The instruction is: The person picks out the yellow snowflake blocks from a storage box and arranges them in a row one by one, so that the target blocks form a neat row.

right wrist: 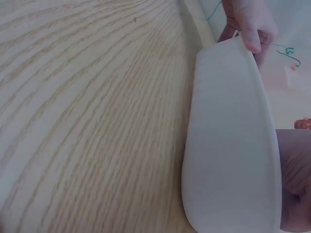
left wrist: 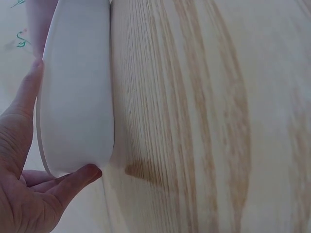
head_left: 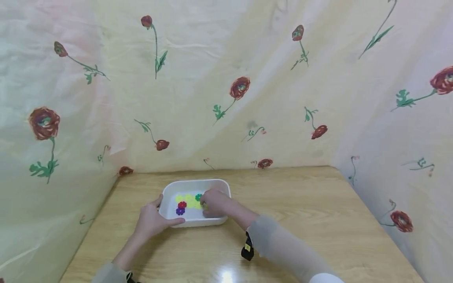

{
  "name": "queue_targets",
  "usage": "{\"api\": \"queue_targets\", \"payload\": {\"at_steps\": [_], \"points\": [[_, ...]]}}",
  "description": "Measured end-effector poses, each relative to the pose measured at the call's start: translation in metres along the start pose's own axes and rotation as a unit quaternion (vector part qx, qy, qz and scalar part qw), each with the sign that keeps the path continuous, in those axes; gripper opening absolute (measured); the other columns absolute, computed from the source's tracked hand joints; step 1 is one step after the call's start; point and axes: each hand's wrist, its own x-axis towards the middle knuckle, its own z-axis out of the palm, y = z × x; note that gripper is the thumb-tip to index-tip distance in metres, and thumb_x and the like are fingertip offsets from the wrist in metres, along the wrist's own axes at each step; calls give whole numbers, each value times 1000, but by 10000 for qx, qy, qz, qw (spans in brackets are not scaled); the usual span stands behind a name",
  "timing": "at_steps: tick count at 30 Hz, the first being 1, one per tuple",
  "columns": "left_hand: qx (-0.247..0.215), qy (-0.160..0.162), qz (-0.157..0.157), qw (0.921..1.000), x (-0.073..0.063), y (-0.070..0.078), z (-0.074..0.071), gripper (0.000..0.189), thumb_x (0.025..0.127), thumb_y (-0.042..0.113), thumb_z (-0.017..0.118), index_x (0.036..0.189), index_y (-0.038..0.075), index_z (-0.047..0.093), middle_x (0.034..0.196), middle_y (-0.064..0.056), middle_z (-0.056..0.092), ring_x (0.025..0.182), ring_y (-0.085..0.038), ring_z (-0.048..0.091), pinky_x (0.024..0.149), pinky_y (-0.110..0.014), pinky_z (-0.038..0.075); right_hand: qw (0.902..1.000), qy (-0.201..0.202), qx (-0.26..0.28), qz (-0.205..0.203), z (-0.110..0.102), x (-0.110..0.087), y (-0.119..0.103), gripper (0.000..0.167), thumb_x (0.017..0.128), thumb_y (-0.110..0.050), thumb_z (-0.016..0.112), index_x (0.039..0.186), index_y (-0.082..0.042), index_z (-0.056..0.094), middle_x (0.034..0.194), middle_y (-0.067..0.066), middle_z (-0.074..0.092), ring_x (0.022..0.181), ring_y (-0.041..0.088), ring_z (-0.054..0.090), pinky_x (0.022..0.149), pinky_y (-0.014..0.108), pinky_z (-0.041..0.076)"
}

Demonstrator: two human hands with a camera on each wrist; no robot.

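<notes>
A white plastic basin (head_left: 203, 223) sits on the wooden table and holds several flat flower-shaped pieces. Among them are a red piece (head_left: 182, 204), a purple piece (head_left: 180, 211), a green piece (head_left: 198, 197) and a cluster of yellow pieces (head_left: 188, 199). My left hand (head_left: 152, 220) grips the basin's left end, its thumb over the front rim and other fingers around the side. Inside the right half, my right hand (head_left: 216, 201) reaches down with bent fingers beside the green and yellow pieces. Whether it pinches a piece is hidden; the basin wall (right wrist: 233, 131) blocks the right wrist view.
The wooden table (head_left: 301, 220) extends to the right and in front of the basin. Behind and on both sides hangs a cream cloth (head_left: 198, 98) with red flowers. A black strap device (head_left: 247, 251) hangs below the right wrist.
</notes>
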Motion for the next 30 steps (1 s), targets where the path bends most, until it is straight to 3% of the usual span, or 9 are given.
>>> {"api": "queue_targets", "payload": {"at_steps": [7, 11, 18, 25, 30], "points": [[-41, 27, -3, 10000, -3, 1, -2, 129, 64, 57, 100, 152, -16, 42, 148, -40, 50, 134, -45, 63, 109, -57, 56, 9999, 54, -86, 49, 6, 3, -1, 30, 86, -14, 83, 116, -15, 81, 115, -1, 81, 111, 17, 73, 105, 32, 58], [-36, 47, -71, 10000, -4, 0, -4, 128, 64, 57, 100, 152, -16, 41, 150, -40, 49, 132, -43, 64, 108, -56, 57, 9999, 137, 48, 26, 6, 6, -2, 25, 85, -8, 82, 109, -15, 82, 105, -2, 81, 99, 15, 72, 98, 30, 59], [-71, 109, 69, 9999, -2, -1, -3, 128, 63, 57, 100, 150, -17, 43, 148, -40, 50, 130, -41, 65, 106, -54, 58, 9993, 40, 244, 270, 5, 6, 1, 25, 85, -9, 83, 109, -14, 80, 107, -2, 79, 104, 16, 70, 102, 31, 58], [-80, 23, -24, 10000, 1, 0, 0, 128, 64, 56, 100, 153, -15, 42, 151, -39, 48, 134, -43, 63, 110, -57, 56, 9979, 60, 517, 393, 1, 6, 7, 22, 81, -8, 84, 100, -15, 76, 95, -6, 71, 89, 11, 59, 91, 29, 55], [-83, -49, -119, 9999, 1, -4, -1, 128, 66, 59, 98, 155, -12, 41, 155, -37, 46, 137, -43, 61, 112, -56, 55, 9984, 454, 326, 35, -17, 2, 7, 18, 83, -14, 87, 98, -12, 77, 95, -2, 73, 88, 12, 62, 85, 27, 56]]}}
